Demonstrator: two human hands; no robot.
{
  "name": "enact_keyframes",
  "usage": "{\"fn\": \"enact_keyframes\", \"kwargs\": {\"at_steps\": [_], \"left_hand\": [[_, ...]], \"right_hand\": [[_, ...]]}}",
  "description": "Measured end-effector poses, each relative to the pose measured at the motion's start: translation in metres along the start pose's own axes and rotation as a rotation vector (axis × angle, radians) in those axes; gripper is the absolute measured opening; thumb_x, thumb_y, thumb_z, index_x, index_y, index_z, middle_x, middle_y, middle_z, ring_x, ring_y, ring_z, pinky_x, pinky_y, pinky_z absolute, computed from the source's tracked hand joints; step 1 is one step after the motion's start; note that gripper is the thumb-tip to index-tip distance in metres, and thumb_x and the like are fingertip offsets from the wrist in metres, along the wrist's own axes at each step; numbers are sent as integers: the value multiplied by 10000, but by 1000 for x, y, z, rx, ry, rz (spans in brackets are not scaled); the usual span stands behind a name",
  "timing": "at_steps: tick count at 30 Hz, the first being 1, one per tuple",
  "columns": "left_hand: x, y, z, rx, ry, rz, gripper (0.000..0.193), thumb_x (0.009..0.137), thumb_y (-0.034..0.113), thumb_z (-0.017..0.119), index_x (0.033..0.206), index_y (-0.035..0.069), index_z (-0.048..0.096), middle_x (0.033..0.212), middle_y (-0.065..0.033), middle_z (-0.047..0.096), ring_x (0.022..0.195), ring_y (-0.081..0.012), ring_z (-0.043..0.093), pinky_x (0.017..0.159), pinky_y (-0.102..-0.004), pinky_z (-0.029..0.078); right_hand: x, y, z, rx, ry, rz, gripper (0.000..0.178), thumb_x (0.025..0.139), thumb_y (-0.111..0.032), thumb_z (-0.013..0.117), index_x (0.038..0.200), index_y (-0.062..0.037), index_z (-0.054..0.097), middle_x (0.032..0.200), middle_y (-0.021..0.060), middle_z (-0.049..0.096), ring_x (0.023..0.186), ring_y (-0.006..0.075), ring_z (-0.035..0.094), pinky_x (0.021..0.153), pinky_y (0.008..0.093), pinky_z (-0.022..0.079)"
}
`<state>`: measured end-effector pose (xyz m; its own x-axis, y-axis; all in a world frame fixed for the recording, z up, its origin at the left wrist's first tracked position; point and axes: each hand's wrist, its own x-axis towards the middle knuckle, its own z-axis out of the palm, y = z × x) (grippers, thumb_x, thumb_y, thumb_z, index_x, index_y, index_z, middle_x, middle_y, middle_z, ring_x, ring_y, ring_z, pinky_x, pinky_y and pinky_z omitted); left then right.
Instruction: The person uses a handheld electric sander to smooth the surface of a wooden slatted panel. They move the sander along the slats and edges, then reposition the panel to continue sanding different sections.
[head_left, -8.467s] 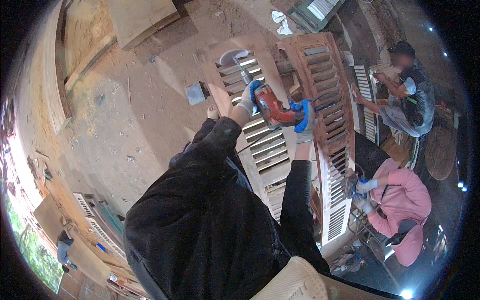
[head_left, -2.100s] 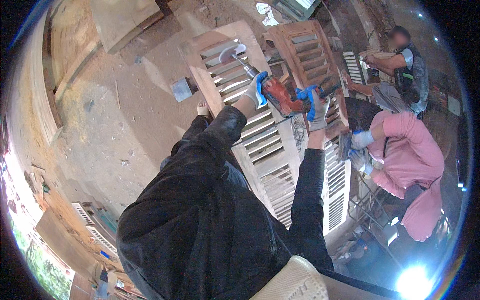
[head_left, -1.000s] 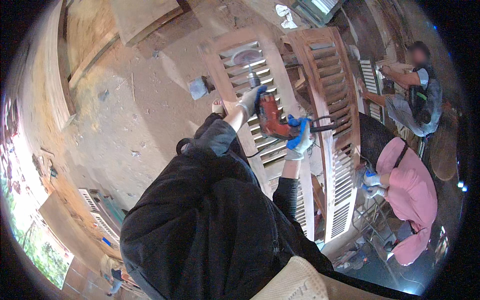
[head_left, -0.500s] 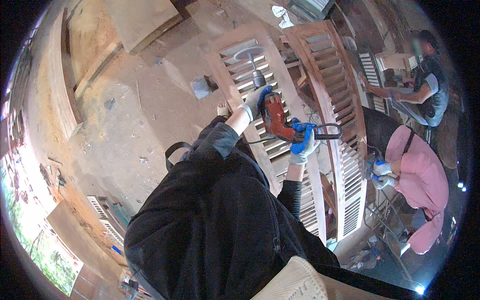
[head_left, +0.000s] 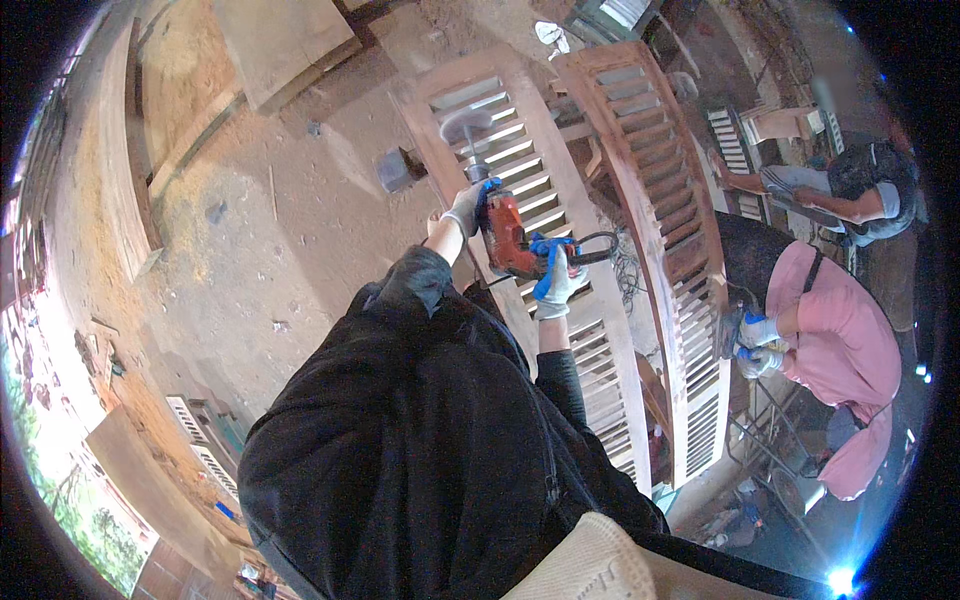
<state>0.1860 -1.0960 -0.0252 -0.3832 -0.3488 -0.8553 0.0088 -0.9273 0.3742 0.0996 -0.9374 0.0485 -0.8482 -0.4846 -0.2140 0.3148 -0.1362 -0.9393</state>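
Note:
Both my gloved hands grip a red electric drill (head_left: 505, 228) above a louvred wooden shutter (head_left: 618, 385). My left hand (head_left: 466, 208) is closed around its front, just behind the chuck. On the rear handle, my right hand (head_left: 556, 277) is wrapped with blue-coated fingers, and a black cable loops out beside it. A round sanding disc (head_left: 466, 124) on the drill's shaft is blurred and lies over the upper slats. Whether the disc touches the wood, I cannot tell.
A second, browner louvred shutter (head_left: 655, 170) lies to the right. Beyond it a co-worker in pink (head_left: 840, 330) bends over it with gloved hands. Another person in dark clothes (head_left: 870, 200) sits at the far right. Boards (head_left: 285, 50) lie on the dusty floor at the far left.
My hands and the drill have shifted left, carrying the disc slightly left and nearer. The seated person at the far right has bent lower.

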Motion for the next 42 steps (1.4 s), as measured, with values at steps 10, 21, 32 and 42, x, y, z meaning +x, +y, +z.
{"fn": "enact_keyframes", "kwargs": {"at_steps": [10, 21, 32, 42], "left_hand": [[-15, 1, 16, -57, -14, 56, 282, 730, 340, 679, 880, 107, 627, 769, -21, 612, 652, -157, 568, 589, -299, 451], [56, -25, 50, -442, -79, -13, 275, 760, 310, 664, 875, 73, 587, 757, -56, 596, 633, -193, 574, 572, -362, 472], [118, -22, 73, -329, -170, -36, 327, 788, 447, 559, 836, 126, 595, 788, -65, 613, 697, -259, 571, 665, -427, 455], [56, 7, 92, -440, -434, -76, 319, 810, 454, 503, 840, 152, 602, 823, -80, 637, 741, -278, 589, 719, -452, 465]], "right_hand": [[12, 5, -21, -4, -28, -20, 103, 812, -81, 535, 734, -13, 544, 664, 80, 583, 579, 176, 560, 778, 463, 489], [92, -56, -12, -99, -247, 181, 164, 817, -143, 591, 697, -34, 567, 644, 61, 583, 596, 176, 569, 762, 398, 503], [114, -95, 13, -119, -304, 93, 126, 794, -153, 618, 746, -56, 555, 683, 35, 572, 593, 122, 555, 728, 358, 517], [127, -100, 23, -144, -295, 99, 115, 810, -149, 615, 753, -88, 537, 681, 8, 532, 604, 116, 518, 656, 325, 480]]}}
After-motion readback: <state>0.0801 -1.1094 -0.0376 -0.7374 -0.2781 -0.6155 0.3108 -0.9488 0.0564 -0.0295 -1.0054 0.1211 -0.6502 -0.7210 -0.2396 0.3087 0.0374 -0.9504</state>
